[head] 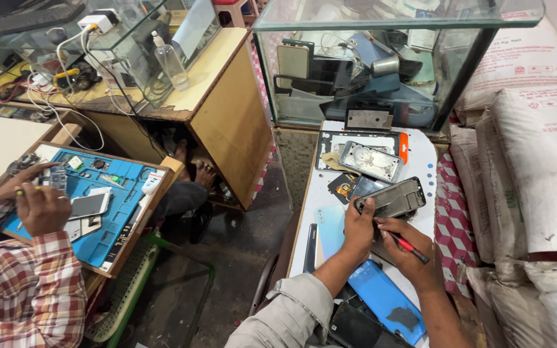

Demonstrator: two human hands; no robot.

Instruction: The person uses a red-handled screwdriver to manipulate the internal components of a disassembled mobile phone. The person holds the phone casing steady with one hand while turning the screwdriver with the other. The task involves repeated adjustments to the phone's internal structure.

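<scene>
Hands at a white worktop (pixel 314 193): left hand (pixel 358 231) pinches the edge of a grey opened phone chassis (pixel 391 197), tilted above the surface; right hand (pixel 412 252) curls its fingers around a red-handled screwdriver (pixel 409 245). Tip slippage could gouge the chassis.

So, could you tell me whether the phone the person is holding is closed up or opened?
Opened. The phone in the left hand has no back cover, so its grey inner frame shows; the right hand holds a red-handled tool beside it.
</scene>
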